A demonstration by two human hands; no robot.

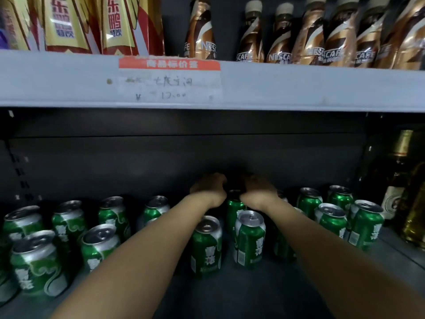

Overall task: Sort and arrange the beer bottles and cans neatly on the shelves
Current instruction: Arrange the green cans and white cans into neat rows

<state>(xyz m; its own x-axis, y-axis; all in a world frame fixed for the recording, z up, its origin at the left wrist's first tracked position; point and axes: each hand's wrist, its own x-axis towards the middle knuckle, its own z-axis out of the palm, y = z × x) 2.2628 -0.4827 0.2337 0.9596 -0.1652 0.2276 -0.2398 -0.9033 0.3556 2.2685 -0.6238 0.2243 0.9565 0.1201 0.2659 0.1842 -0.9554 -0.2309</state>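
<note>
Here both hands reach deep into the lower shelf (230,293), the left hand (210,188) and right hand (258,192) close together at the back, fingers curled down on either side of a green can (234,207) there; whether they actually grip it I cannot tell, since the fingertips are lost in shadow. Other green beer cans stand upright across the shelf: a loose cluster at the left (34,261), two near the front between the forearms (206,245), and a tidier group at the right (365,223), beside dark glass bottles (397,180). On the upper shelf (299,88) stand brown coffee bottles (282,35) and yellow-red drink bottles (62,24), with a price label (170,80) on its edge.
</note>
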